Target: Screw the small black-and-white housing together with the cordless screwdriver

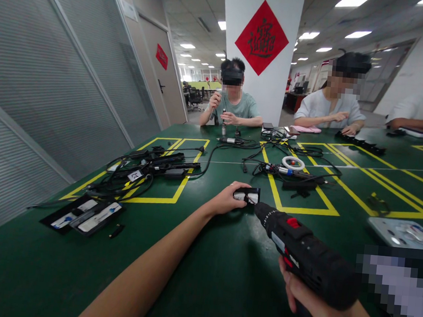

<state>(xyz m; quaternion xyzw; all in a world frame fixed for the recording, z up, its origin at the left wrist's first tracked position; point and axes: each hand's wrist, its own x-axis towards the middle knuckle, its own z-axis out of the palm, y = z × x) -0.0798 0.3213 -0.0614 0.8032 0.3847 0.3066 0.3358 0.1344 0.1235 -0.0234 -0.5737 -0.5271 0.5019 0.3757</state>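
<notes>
In the middle of the head view, my left hand (227,199) grips a small black housing with white inside (247,196), held just above or on the green table; which of the two I cannot tell. My right hand (307,288) is wrapped around the handle of a black cordless drill (299,250) with red switches. The drill's chuck points away and to the left, and its tip meets the right side of the housing. The bit is mostly hidden, so I cannot make out exactly where it touches.
Black cables and devices (162,166) lie in a pile at left, near two flat black-and-white panels (97,216). Ahead are more cables, a white ring (293,163) and a tool (230,140). A metallic case (405,233) sits at right. Several people sit around the green table (203,256).
</notes>
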